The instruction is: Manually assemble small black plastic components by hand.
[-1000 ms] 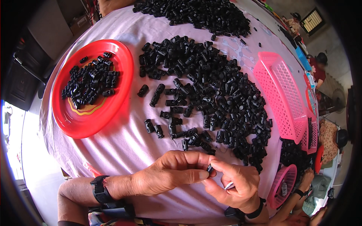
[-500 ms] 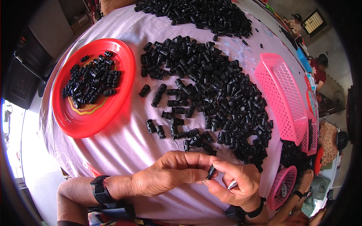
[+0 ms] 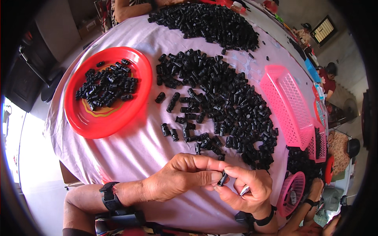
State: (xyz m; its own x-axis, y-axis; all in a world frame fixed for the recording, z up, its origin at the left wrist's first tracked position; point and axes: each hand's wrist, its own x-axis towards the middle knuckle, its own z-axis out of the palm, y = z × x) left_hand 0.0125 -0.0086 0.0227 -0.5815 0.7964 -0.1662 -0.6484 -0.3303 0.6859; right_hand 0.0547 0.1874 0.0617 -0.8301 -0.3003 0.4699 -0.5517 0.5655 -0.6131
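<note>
A small black cord lock (image 3: 223,179) is pinched between the fingertips of both hands, just above the cloth at the near side of the table. My left hand (image 3: 173,177) closes on it with thumb and forefinger. From the other side, the thumb and forefinger of my right hand (image 3: 252,189) grip it too. A slim silver pointed tool (image 3: 245,190), partly hidden, is tucked in the right hand's curled fingers. Beyond my hands spreads a loose heap of black cord locks (image 3: 232,100). On the left, a red plate (image 3: 146,74) carries a smaller pile of them.
Another big black heap (image 3: 204,23) lies at the far side, near a person's arm (image 3: 130,11). Pink baskets (image 3: 289,106) line the right side, above a round pink basket (image 3: 281,204). At lower right, another person's hand (image 3: 316,188) works by more black pieces.
The whole view has shifted a little, so the plate and heaps appear further right. Both hands keep their pinch, and the cord lock between them sits at a slightly different angle.
</note>
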